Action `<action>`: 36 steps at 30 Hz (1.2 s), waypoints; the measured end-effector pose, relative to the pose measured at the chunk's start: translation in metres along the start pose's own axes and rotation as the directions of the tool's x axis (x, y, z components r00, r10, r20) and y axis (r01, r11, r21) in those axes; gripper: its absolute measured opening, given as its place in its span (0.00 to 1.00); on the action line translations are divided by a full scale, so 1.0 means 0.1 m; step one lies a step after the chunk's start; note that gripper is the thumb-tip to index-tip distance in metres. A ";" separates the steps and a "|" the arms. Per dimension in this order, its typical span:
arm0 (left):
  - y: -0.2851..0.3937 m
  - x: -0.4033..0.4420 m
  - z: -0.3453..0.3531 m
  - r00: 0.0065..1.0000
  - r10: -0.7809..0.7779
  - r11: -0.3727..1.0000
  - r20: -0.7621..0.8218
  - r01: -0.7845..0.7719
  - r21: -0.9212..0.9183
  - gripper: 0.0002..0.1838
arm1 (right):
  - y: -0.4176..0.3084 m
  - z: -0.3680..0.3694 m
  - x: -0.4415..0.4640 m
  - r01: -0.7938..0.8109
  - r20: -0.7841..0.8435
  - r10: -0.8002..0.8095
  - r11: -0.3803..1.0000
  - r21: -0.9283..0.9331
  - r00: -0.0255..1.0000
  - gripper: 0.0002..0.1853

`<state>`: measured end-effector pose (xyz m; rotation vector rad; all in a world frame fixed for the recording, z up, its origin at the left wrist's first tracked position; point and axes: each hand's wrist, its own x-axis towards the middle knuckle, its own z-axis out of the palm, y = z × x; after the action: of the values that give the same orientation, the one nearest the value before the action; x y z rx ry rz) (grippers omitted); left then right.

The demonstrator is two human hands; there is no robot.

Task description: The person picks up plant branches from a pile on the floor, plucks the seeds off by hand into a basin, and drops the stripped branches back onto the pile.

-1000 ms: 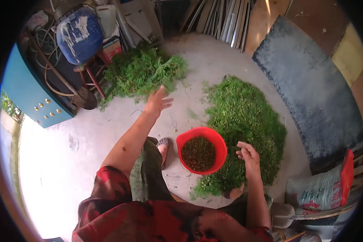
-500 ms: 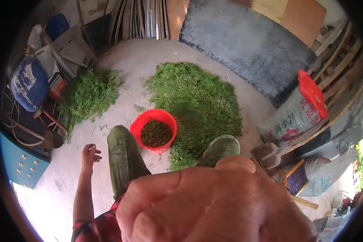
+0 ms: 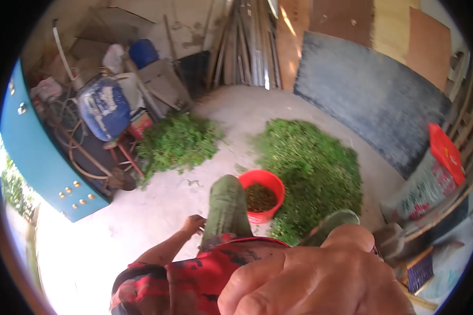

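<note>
My left hand (image 3: pixel 195 224) hangs beside my left knee with its fingers loosely apart and nothing visible in them. Very close to the camera, my right hand (image 3: pixel 315 278) fills the lower middle with its back and bent knuckles. Its fingers are curled, and whatever they may hold is hidden. In front of my knees stands a red bucket (image 3: pixel 277 195), partly filled with small brownish-green pods or seeds (image 3: pixel 259 198). A large heap of green plants (image 3: pixel 320 168) lies on the floor right beside it.
A smaller green heap (image 3: pixel 181 142) lies left, near a blue-topped stool (image 3: pixel 104 107) and a shovel (image 3: pixel 121 180). A dark board (image 3: pixel 370 94) leans at the back. At right are a filled sack (image 3: pixel 423 184) and wooden frames. A blue door (image 3: pixel 47 152) stands far left.
The view has swung left and up, so the floor items sit further right and the door shows more. My left hand is now closer to my knee; my right hand stays near the camera.
</note>
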<state>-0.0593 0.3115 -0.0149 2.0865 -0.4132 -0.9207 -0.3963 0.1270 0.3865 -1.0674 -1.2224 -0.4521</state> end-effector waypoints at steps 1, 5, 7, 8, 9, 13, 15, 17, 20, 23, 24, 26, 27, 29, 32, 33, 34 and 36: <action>0.04 -0.16 -0.01 1.000 0.012 1.000 -0.005 -0.012 -0.010 0.16 | 0.03 0.03 0.02 0.004 0.014 -0.004 1.000 0.020 1.000 0.09; 0.08 -0.53 -0.19 0.999 0.006 0.999 -0.044 -0.007 -0.033 0.17 | 0.10 0.11 0.11 0.010 0.044 -0.013 0.998 0.065 0.999 0.09; 0.12 -0.54 -0.29 0.999 0.015 0.999 -0.046 -0.017 -0.047 0.18 | 0.10 0.15 0.16 0.011 0.032 -0.013 0.999 0.050 0.999 0.09; 0.21 -0.49 -0.32 0.996 0.064 0.994 -0.060 -0.068 -0.081 0.18 | 0.10 0.16 0.17 0.016 0.031 -0.018 0.999 0.043 0.999 0.09; 0.30 -0.47 -0.36 0.991 0.107 0.986 -0.080 -0.116 -0.120 0.18 | 0.09 0.18 0.19 0.021 0.034 -0.022 0.999 0.038 0.999 0.09; 0.96 -0.58 -0.33 0.953 0.278 0.933 -0.124 -0.298 -0.200 0.17 | 0.02 0.17 0.21 0.056 0.015 -0.056 0.998 0.014 0.998 0.09; 1.42 -0.76 -0.28 0.920 0.378 0.900 -0.103 -0.391 -0.193 0.17 | -0.05 0.16 0.21 0.089 0.010 -0.089 0.996 -0.008 0.996 0.09; 1.89 -0.88 -0.22 0.878 0.477 0.861 -0.048 -0.477 -0.177 0.17 | -0.12 0.13 0.20 0.111 0.005 -0.111 0.993 -0.036 0.994 0.09; 2.55 -1.10 -0.15 0.740 0.664 0.747 0.107 -0.654 -0.116 0.16 | -0.17 0.07 0.12 0.118 -0.079 -0.126 0.987 -0.107 0.989 0.09; 3.13 -1.68 0.04 0.590 0.743 0.664 0.316 -0.711 -0.233 0.14 | 0.00 -0.09 0.11 0.031 -0.258 -0.091 0.973 -0.229 0.962 0.09; 3.23 -1.86 0.02 0.543 0.755 0.638 0.367 -0.737 -0.221 0.13 | 0.06 -0.17 0.13 0.000 -0.303 -0.086 0.962 -0.274 0.949 0.09; 3.18 -1.87 -0.01 0.480 0.802 0.558 0.355 -0.815 -0.159 0.12 | 0.09 -0.24 0.15 -0.008 -0.338 -0.135 0.921 -0.390 0.932 0.10; 3.22 -1.96 -0.04 0.439 0.822 0.505 0.362 -0.856 -0.108 0.12 | 0.08 -0.39 0.05 0.027 -0.372 -0.197 0.909 -0.415 0.907 0.10; 3.28 -2.15 -0.19 0.300 0.917 0.330 0.263 -0.941 -0.076 0.13 | 0.00 -0.59 -0.02 0.050 -0.373 -0.191 0.933 -0.355 0.908 0.16; 3.35 -2.62 -0.62 0.073 0.997 0.070 -0.024 -0.988 -0.134 0.27 | 0.01 -0.55 0.14 -0.002 -0.441 -0.178 0.926 -0.378 0.880 0.16; 3.34 -2.81 -0.77 0.046 0.996 0.031 -0.080 -0.982 -0.184 0.32 | -0.05 -0.51 0.21 -0.088 -0.457 -0.102 0.922 -0.376 0.883 0.17; 3.32 -2.99 -0.93 0.019 0.991 -0.012 -0.135 -0.974 -0.228 0.37 | -0.10 -0.50 0.25 -0.104 -0.448 -0.090 0.914 -0.391 0.889 0.17; 3.38 -3.02 -1.10 0.028 0.994 -0.001 -0.103 -0.963 -0.269 0.36 | -0.04 -0.54 0.28 -0.047 -0.405 -0.129 0.916 -0.398 0.905 0.17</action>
<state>-0.1776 0.3290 0.4355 0.8980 -1.5152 -0.1098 -0.3610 0.0867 0.4156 -1.2067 -0.7759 -0.9488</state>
